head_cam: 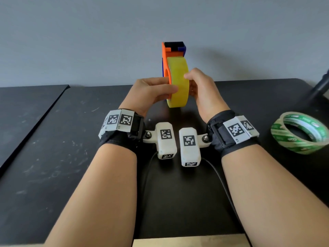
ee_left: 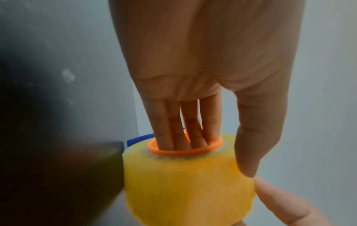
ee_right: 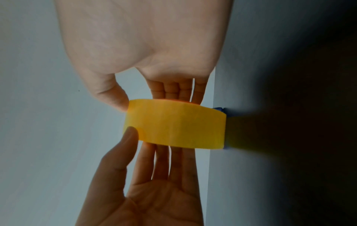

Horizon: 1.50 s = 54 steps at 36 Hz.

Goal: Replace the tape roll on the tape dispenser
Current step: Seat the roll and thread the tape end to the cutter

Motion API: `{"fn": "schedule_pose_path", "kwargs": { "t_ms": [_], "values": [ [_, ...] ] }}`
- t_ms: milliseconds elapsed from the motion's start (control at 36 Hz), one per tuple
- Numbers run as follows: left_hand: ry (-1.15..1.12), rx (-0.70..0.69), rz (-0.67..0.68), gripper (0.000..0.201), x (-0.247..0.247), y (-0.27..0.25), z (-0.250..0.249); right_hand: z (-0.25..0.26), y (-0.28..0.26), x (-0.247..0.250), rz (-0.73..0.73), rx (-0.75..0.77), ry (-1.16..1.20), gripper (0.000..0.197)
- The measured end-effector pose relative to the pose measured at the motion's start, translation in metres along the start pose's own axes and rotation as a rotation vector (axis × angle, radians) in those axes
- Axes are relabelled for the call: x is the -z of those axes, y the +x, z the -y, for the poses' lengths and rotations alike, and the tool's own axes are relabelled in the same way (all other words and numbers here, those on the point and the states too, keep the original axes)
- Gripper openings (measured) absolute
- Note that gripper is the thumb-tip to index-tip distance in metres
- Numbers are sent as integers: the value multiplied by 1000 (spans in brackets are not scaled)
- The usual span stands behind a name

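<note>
Two hands share the yellow tape roll (head_cam: 178,82), which sits upright on the orange hub (ee_left: 184,147) of the tape dispenser (head_cam: 173,50), held above the black table (head_cam: 53,157). We judge this the seating or pulling step; which one, we cannot tell. Next we need a straight slide along the hub. Our left hand (head_cam: 153,91) reaches its fingers (ee_left: 179,134) into the hub, thumb on the roll's outside. Our right hand (head_cam: 199,88) pinches the roll's rim. A green-printed roll (head_cam: 300,132) lies well apart at right.

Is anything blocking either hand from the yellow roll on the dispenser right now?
Nothing visible. Both the left hand and right hand already grip the yellow tape roll, which sits on the orange hub of the tape dispenser.
</note>
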<state>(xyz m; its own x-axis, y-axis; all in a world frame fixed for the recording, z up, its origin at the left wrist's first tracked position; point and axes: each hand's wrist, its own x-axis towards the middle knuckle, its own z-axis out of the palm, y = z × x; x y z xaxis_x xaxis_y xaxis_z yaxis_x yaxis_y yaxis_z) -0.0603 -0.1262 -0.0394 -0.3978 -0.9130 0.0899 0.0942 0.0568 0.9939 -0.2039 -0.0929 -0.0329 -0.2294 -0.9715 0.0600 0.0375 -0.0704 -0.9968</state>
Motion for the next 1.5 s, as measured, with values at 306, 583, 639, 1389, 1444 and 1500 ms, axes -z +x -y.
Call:
{"fn": "schedule_pose_path", "kwargs": {
  "t_ms": [306,583,639,1389,1444,1500],
  "values": [
    [62,0,-4,31,-5,-4,1,3,-8,7,39,-27,6,91],
    [47,-11,-29,31,-3,-4,3,-1,-1,4,37,-39,-6,76],
    [49,-18,-38,30,-3,-4,3,-3,0,4,30,-40,-14,71],
    [6,-76,-135,28,-7,-1,-4,-4,-1,-2,108,-23,-13,44],
    [30,-80,-142,27,-7,0,-3,-3,0,-2,104,-23,-27,46],
    [41,-72,-133,22,-5,1,-2,0,-2,-2,83,-28,-11,39]
  ]
}}
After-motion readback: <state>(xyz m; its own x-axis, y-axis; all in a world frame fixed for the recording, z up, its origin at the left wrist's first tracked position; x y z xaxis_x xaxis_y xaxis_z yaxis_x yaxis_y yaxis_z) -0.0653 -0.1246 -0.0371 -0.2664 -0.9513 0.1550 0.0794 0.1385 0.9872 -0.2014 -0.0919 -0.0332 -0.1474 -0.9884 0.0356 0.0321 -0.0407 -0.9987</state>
